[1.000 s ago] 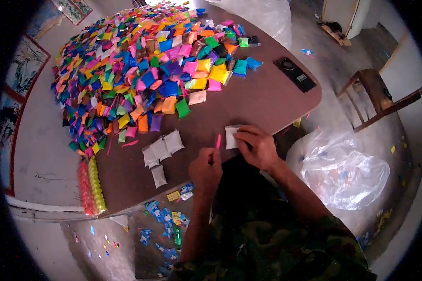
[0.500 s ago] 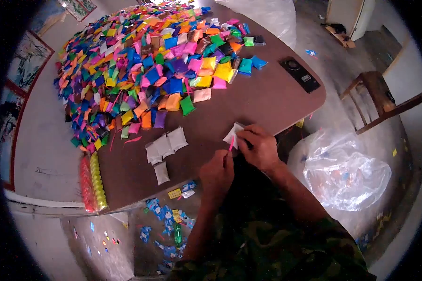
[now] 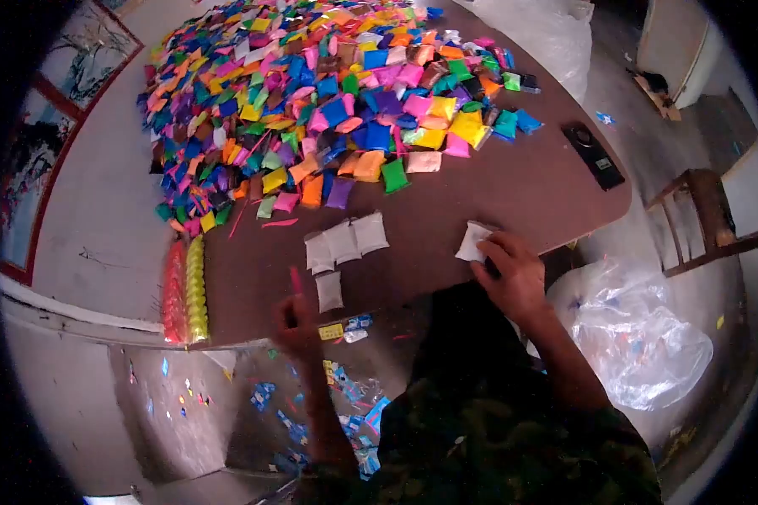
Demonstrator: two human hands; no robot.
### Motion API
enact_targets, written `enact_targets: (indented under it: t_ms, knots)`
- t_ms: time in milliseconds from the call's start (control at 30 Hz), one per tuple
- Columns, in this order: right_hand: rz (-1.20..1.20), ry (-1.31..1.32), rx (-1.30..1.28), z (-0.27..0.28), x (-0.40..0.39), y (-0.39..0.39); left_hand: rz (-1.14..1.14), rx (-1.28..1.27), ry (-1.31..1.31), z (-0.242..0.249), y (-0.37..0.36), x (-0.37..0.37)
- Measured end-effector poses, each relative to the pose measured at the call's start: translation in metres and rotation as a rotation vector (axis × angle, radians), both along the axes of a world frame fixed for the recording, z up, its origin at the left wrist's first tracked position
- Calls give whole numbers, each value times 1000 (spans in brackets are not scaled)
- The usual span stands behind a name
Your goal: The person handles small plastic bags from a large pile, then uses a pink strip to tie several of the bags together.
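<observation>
My left hand [image 3: 295, 326] is at the table's front edge, its fingers closed around a thin pink strip [image 3: 296, 280] that sticks up from them. Under the fingers of my right hand [image 3: 515, 276] is a small white packet [image 3: 472, 239], gripped at its near right side; the fingertips are partly hidden. Between the hands, several more white packets [image 3: 343, 241] form a short row. A single white packet [image 3: 329, 291] lies just below that row, close to my left hand.
A large heap of small colourful packets [image 3: 337, 109] covers the far part of the brown table [image 3: 446, 198]. Red [image 3: 174, 290] and yellow [image 3: 195, 290] sleeves stand at the left corner. A black device [image 3: 594, 156] lies right. Beyond are a clear plastic bag [image 3: 640, 337] and wooden chair [image 3: 706, 210].
My left hand has moved left, away from the white packet, carrying the pink strip. My right hand stays at the packet. The whole view has shifted somewhat.
</observation>
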State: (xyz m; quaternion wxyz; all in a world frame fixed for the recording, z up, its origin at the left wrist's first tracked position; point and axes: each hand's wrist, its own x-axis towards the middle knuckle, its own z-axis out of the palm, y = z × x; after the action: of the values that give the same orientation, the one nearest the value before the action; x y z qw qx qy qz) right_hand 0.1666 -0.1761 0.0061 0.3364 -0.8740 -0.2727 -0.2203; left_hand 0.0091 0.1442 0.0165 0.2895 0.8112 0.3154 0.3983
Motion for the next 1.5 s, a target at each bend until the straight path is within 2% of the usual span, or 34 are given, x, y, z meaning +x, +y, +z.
enact_targets:
  t_ms: [167, 233, 333, 433, 533, 600, 833, 1133, 1233, 1500]
  knots:
    - [74, -26, 8, -5, -1, 1, 112, 89, 44, -28, 88, -34]
    - [93, -42, 13, -7, -2, 6, 177, 50, 115, -26, 103, -38]
    - [195, 23, 75, 2, -14, 20, 202, 124, 152, -29, 128, -35]
    - [354, 22, 62, 6, -29, 47, 272, 118, 186, -32, 144, -26]
    - [470, -12, 72, 12, -46, 85, 245, 217, 137, -35, 144, -15]
    - [585, -33, 116, 10, -48, 108, 260, 159, 144, -31, 138, -15]
    - [640, -40, 127, 10, -56, 172, 241, 79, 136, -16, 122, -11]
    - [623, -57, 59, -3, -60, 196, 216, 170, 61, -17, 122, -9]
    - [614, -82, 26, 0, -61, 197, 204, 116, 48, -19, 121, -9]
    - [613, -96, 40, -1, -61, 202, 242, 142, 108, -20, 120, -10]
